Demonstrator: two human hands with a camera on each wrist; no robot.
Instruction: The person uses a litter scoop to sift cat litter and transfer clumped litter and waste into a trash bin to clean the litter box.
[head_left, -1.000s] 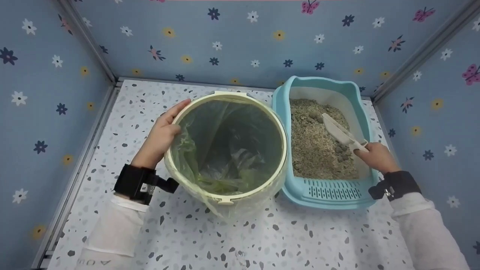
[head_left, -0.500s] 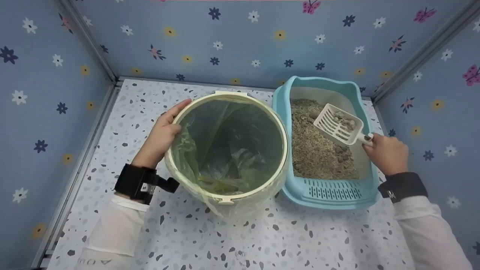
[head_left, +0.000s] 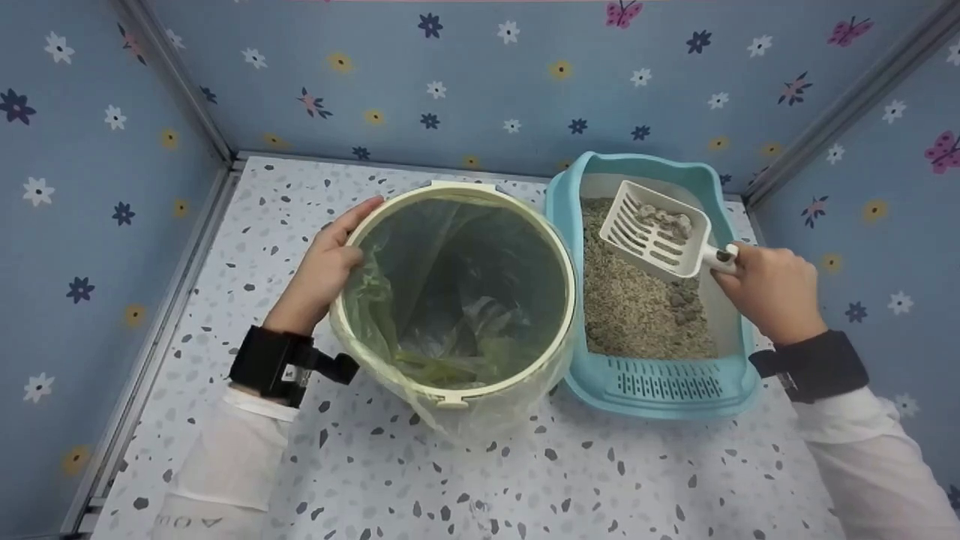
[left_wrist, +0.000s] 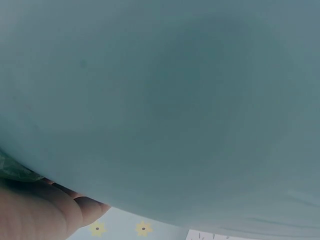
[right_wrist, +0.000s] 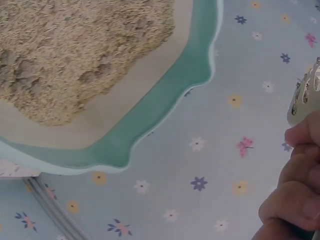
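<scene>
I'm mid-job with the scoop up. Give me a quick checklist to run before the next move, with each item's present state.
1. Right hand gripping the scoop by its handle: ok.
2. Clumps sitting in the scoop: ok.
3. Left hand holding the bin by its rim: ok, at the left side.
4. Bin mouth open: ok, the liner is folded over the rim and leaves the opening free.
5. Scoop over the bin: not ok, it is above the litter box.
6. Loose grains fully sifted out: cannot tell, too small to judge.
</scene>
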